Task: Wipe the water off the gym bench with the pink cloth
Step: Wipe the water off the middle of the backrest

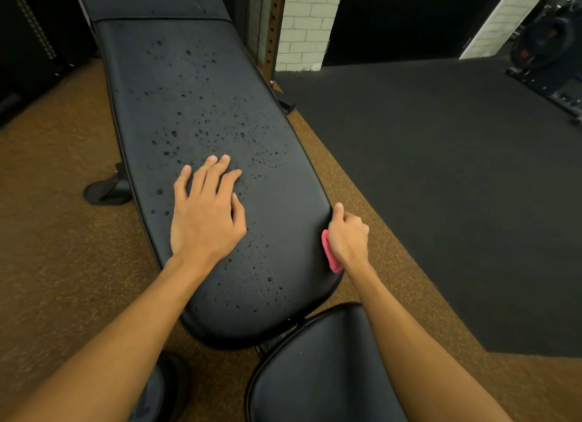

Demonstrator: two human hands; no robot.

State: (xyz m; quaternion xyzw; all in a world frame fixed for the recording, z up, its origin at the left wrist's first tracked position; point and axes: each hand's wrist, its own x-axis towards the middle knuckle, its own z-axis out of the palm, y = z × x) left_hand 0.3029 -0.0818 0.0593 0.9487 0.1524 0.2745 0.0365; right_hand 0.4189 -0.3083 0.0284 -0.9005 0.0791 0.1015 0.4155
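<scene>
Pink cloth [331,255] sits right of centre in the frame, bunched in the right hand [348,236], whose fingers are curled tight round it so that only a strip shows below the palm. That hand is at the right edge of the gym bench [195,84], thumb touching the rim of the pad, and the cloth is not on the top surface.

The left hand [206,215] lies flat on the pad at mid-frame, fingers straight and spread, holding nothing. It looks to be bracing the bench.

Water droplets [201,129] are scattered from the upper middle of the frame down to the rounded near end. By my reading no wiping shows, so the job is at its start.

Now the risks. The cloth is wadded small, so a pass with it balled up may push the beads along the slick black vinyl rather than soak them up, and could sweep them over the edge onto the brown floor [56,176]. The flat left palm covers wet ground, and drops under and around it may be missed or smeared unless it lifts. The far section at the top of the frame also carries faint drops that are easy to overlook. The seat pad [321,377] at the bottom could catch the run-off.
</scene>
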